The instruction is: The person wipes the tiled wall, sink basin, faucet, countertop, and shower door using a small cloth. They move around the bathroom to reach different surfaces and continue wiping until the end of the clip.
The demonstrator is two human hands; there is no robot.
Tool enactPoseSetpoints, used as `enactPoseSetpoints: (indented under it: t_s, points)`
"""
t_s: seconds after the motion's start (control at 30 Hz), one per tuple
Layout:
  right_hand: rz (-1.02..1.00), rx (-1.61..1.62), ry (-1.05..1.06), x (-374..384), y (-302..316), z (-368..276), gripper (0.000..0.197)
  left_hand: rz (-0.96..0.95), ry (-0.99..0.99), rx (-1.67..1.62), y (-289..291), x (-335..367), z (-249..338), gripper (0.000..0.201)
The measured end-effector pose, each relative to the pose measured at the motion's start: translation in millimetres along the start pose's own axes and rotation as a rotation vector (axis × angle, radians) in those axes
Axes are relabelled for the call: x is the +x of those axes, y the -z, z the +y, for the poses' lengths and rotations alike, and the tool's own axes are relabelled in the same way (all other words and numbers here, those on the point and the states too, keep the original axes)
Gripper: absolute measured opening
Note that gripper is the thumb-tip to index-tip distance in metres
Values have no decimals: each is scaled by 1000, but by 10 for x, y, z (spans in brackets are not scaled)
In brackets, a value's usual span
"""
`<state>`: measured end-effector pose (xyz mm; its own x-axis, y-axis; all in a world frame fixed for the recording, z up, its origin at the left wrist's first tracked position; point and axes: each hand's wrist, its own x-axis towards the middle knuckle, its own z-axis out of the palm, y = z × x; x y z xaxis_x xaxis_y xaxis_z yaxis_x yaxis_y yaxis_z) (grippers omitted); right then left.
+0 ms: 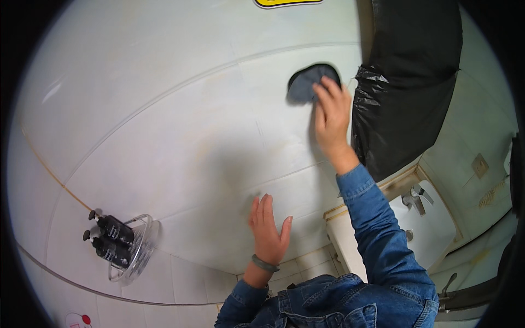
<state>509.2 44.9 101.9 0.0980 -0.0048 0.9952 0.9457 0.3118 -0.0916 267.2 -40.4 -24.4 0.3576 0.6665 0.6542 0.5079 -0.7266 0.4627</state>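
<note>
Grey, rounded, soft-looking cloth pad with a black edge (302, 89) lies against the smooth white wall (219, 115), just left of the wrinkled, glossy black plastic sheeting (410, 93), level with that sheeting's creased middle. The bare right hand (332, 109) grasps the pad at its lower right part, back of the hand outward, index and middle fingers lying over the grey face — hand and pad are slightly blurred, and how the thumb sits cannot be told. Its blue denim sleeve (377, 229) slants up past the lower end of the sheeting. Lower down and farther left of the sheeting, the bare left hand (268, 229) is released, holding nothing, fingers stretched upward and thumb apart, with a grey-green band (266, 264) round its wrist; whether its fingertips touch the wall cannot be told. Beneath the sheeting's lower end sits a white rectangular washbasin (445, 235) with a shiny metal tap (414, 201). Well to the left of the sheeting and lower than it, two black pump bottles (116, 229) stand tilted, side by side in a silvery metal rack (143, 238) — and left of the sheeting's top, above the pad, part of a yellow sticker with a black border (287, 3) shows
</note>
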Motion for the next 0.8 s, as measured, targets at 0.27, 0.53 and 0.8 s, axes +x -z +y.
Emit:
enactPoseSetpoints:
  t_s: [0.27,0.53,0.8]
  points:
    - [-154,-8,-92,-899,234,-84,36,-81,-32,-51,-98,60,-5,65]
    - [-114,-46,-319,-1131,167,-161,40,-174,-58,-84,-49,13,-64,65]
    - [-40,-107,-503,-1426,107,-126,41,-230,-16,-71,161,-119,-259,64]
